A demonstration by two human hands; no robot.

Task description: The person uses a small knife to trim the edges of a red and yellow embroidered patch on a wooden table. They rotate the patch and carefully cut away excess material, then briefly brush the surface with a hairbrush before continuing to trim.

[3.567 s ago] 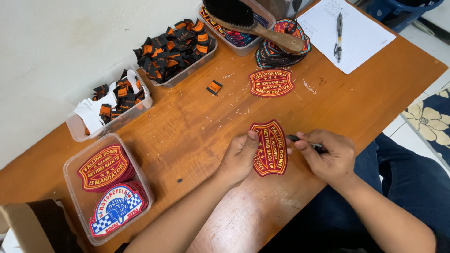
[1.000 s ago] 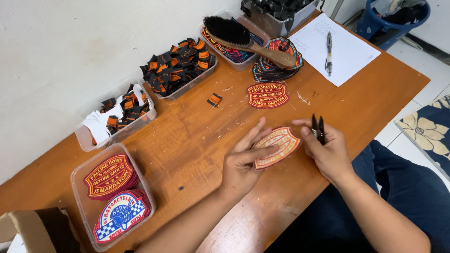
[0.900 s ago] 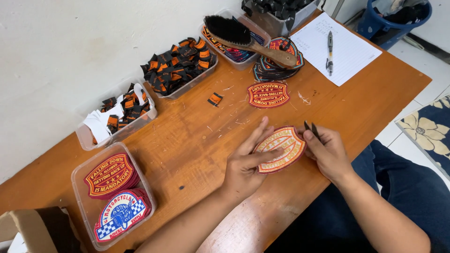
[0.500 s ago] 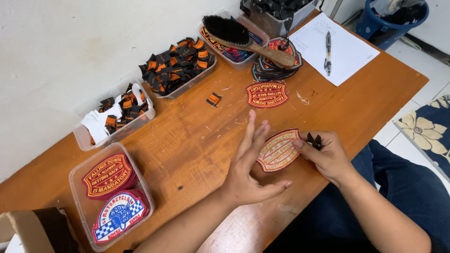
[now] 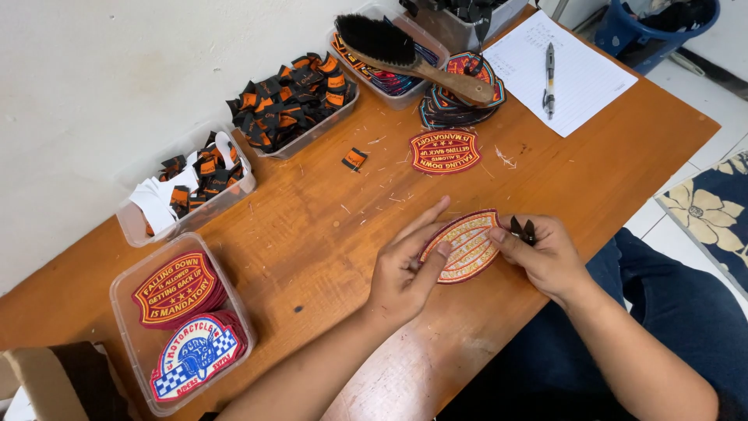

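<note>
Both my hands hold one embroidered patch [image 5: 466,248], turned to its pale back side, just above the wooden table [image 5: 312,226]. My left hand [image 5: 405,269] pinches its left edge with the thumb on top and the fingers spread. My right hand [image 5: 545,253] grips its right edge and also keeps small black thread snips [image 5: 523,229] tucked in the fingers. A second red patch [image 5: 445,150] lies face up on the table further away.
A clear tub [image 5: 125,312] of finished patches sits at front left. Two tubs of black and orange labels [image 5: 292,97] stand along the wall. A wooden brush [image 5: 405,51] rests over a patch stack; a paper sheet [image 5: 576,78] with a pen [image 5: 549,66] lies far right.
The patch has been flipped from its red front to its pale back and turned between both hands. My left hand has closed back onto its edge.
</note>
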